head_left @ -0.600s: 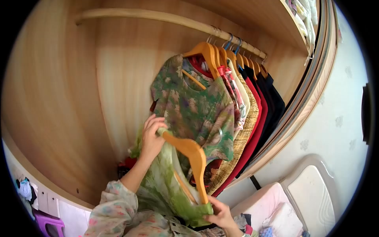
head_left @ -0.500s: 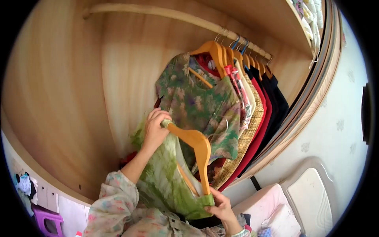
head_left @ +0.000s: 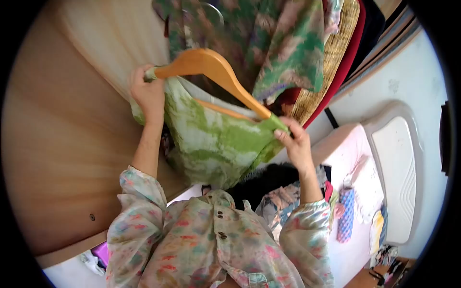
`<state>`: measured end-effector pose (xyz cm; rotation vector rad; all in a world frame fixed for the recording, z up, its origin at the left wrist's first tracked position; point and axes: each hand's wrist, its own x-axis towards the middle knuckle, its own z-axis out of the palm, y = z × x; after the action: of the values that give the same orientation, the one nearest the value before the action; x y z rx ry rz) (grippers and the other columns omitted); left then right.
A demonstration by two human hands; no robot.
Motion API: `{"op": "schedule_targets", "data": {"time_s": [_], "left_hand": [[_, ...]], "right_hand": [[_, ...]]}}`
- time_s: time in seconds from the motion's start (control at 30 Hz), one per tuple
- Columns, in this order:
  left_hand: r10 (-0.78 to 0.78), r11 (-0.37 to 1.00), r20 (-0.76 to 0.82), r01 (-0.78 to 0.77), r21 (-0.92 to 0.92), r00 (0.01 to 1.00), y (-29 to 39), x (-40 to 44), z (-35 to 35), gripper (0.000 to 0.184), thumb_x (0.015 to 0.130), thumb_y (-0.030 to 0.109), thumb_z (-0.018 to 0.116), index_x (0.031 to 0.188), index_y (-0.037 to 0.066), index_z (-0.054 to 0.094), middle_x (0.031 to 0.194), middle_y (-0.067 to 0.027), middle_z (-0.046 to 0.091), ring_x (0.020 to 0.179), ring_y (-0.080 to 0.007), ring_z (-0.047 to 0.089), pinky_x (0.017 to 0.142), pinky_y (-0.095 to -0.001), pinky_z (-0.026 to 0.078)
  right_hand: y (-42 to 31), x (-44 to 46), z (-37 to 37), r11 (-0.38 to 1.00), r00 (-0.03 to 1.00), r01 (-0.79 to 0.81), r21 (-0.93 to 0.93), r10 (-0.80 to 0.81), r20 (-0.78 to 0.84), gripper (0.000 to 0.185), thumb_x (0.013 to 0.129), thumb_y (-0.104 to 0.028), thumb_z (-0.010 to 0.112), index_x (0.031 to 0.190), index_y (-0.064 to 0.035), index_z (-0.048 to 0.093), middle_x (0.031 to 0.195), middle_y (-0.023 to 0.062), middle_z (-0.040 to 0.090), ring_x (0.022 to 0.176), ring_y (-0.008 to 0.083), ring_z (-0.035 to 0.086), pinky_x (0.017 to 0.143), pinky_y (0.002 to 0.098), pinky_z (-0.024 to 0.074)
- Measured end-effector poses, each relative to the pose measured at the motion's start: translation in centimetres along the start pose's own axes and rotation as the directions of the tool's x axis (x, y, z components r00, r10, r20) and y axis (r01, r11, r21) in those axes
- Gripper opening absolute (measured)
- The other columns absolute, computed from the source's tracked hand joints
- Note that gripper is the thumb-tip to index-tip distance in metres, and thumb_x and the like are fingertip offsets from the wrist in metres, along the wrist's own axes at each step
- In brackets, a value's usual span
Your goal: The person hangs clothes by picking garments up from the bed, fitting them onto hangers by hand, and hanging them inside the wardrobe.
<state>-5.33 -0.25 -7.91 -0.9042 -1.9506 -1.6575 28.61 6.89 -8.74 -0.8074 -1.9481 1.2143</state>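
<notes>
A green and white tie-dye garment (head_left: 211, 139) hangs on a wooden hanger (head_left: 206, 65), held up in front of me. My left hand (head_left: 148, 93) grips the garment's shoulder at the hanger's left end. At the right end, my right hand (head_left: 295, 139) pinches the other shoulder between thumb and fingers. Just behind the hanger is a green and brown patterned top (head_left: 288, 48). Beside that top hang a woven straw-coloured garment (head_left: 326, 67) and a red one (head_left: 346, 60).
The wooden wardrobe wall (head_left: 62, 134) rises at the left. Dark and patterned clothes (head_left: 281, 197) lie below the held garment. On the right stand a bed with a pale headboard (head_left: 396, 177) and a blue-pink roll (head_left: 345, 216). Something purple (head_left: 101, 252) shows at lower left.
The view has tilted down, so the rail has left it and more of the bed shows. The hanger and garment now appear higher and more level, still between both hands.
</notes>
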Motion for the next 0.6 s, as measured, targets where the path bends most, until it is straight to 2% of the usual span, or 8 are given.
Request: {"op": "schedule_targets", "data": {"time_s": [0.13, 0.27, 0.4, 0.5, 0.6], "left_hand": [[-0.03, 0.999, 0.005, 0.03, 0.045, 1.0, -1.4, -1.9, -0.1, 0.023, 0.065, 0.001, 0.069, 0.087, 0.005, 0.062, 0.088, -0.0062, 0.06, 0.09, -0.0246, 0.052, 0.08, -0.0334, 0.042], [-0.116, 0.992, 0.021, 0.116, -0.038, 0.993, -3.2, -2.7, -0.7, 0.021, 0.069, -0.001, 0.07, 0.088, 0.004, 0.062, 0.093, -0.0046, 0.057, 0.095, -0.0194, 0.05, 0.083, -0.0312, 0.041], [-0.122, 0.992, 0.001, 0.122, -0.017, 0.993, -2.4, -2.7, -0.7, 0.022, 0.069, -0.001, 0.071, 0.089, 0.004, 0.062, 0.094, -0.0052, 0.056, 0.095, -0.0183, 0.05, 0.083, -0.0306, 0.041], [-0.152, 0.983, 0.001, 0.151, -0.104, 0.988, -1.8, -2.7, -0.1, 0.02, 0.071, 0.0, 0.07, 0.089, 0.003, 0.061, 0.094, -0.004, 0.055, 0.09, -0.0153, 0.051, 0.079, -0.028, 0.043], [-0.233, 0.934, 0.002, 0.224, -0.279, 0.973, -0.4, -1.4, 1.0, 0.019, 0.073, 0.0, 0.068, 0.09, 0.001, 0.06, 0.088, -0.002, 0.055, 0.079, -0.0119, 0.052, 0.072, -0.0252, 0.044]], "right_hand": [[-0.5, 1.3, -0.6, 0.989, 0.994, 0.109, -0.099, -0.108, 0.014, 0.023, 0.081, -0.006, 0.063, 0.103, 0.0003, 0.059, 0.086, 0.0085, 0.057, 0.081, 0.0175, 0.056, 0.074, 0.0258, 0.0433], [0.4, 2.5, -0.7, 0.983, 0.984, 0.172, -0.059, -0.169, 0.058, 0.023, 0.082, -0.007, 0.062, 0.103, 0.0016, 0.059, 0.086, 0.0087, 0.057, 0.08, 0.0185, 0.056, 0.075, 0.0266, 0.0434], [1.7, 2.1, -0.3, 0.983, 0.983, 0.184, -0.006, -0.184, 0.02, 0.026, 0.081, -0.008, 0.064, 0.104, 0.0014, 0.059, 0.086, 0.0087, 0.058, 0.079, 0.0183, 0.055, 0.074, 0.0273, 0.0434], [0.7, 0.8, -0.3, 0.988, 0.989, 0.148, -0.039, -0.148, 0.012, 0.027, 0.08, -0.009, 0.066, 0.104, 0.001, 0.059, 0.087, 0.009, 0.058, 0.08, 0.0183, 0.056, 0.073, 0.0273, 0.0439], [-2.0, 0.1, -0.5, 0.975, 0.986, 0.164, -0.148, -0.168, -0.017, 0.026, 0.08, -0.009, 0.066, 0.103, 0.0004, 0.06, 0.087, 0.0091, 0.059, 0.079, 0.0192, 0.056, 0.071, 0.0277, 0.0443]]}}
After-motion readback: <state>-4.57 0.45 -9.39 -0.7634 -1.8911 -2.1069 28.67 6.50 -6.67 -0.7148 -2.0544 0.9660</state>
